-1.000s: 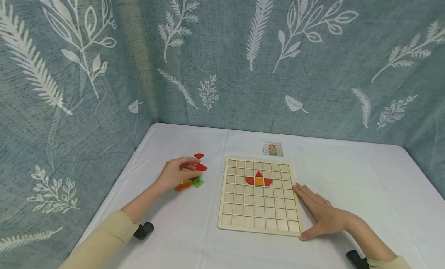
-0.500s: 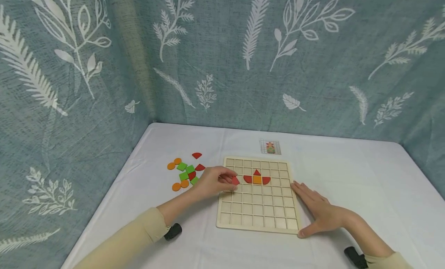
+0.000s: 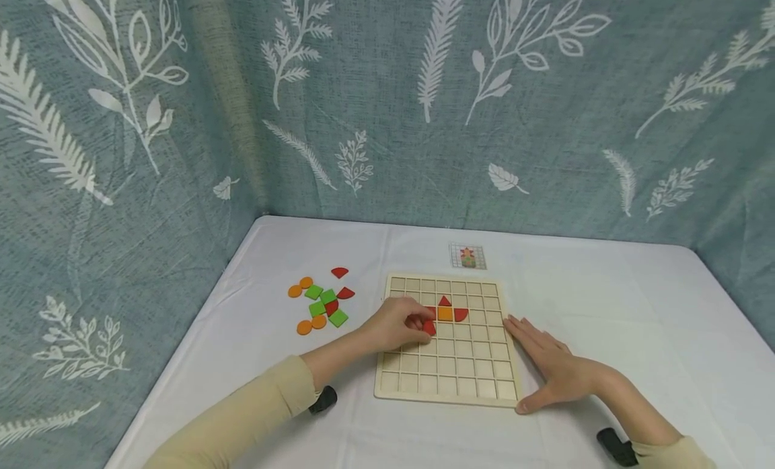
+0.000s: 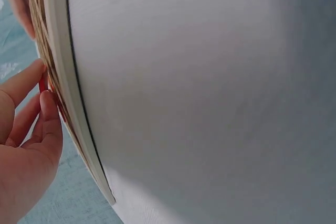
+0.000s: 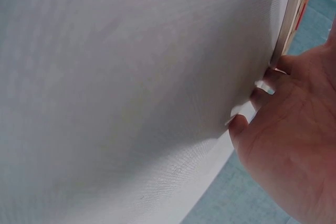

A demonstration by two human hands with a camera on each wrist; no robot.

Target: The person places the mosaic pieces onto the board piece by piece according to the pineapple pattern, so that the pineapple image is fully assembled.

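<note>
In the head view my left hand (image 3: 396, 324) pinches a red quarter-circle piece (image 3: 429, 328) between thumb and fingers, over the wooden grid board (image 3: 448, 396). The left wrist view shows that red piece (image 4: 43, 81) edge-on between the fingertips. Set in the board are an orange square (image 3: 445, 313), a red triangle (image 3: 445, 301) above it and a red quarter-circle (image 3: 461, 315) to its right. Another red piece to the square's left is partly hidden by my fingers. My right hand (image 3: 554, 368) lies with fingers spread along the board's right edge, fingertips and thumb touching it.
Left of the board lie several loose pieces: green squares (image 3: 338, 317), orange circles (image 3: 305, 328) and red quarter-circles (image 3: 340, 272). A small pattern card (image 3: 467, 256) lies behind the board. A patterned curtain (image 3: 375, 105) stands along the table's back and left.
My left hand has picked the red piece out of the loose pile and carried it right, over the board beside the orange square. My right hand has stayed at the board's edge.
</note>
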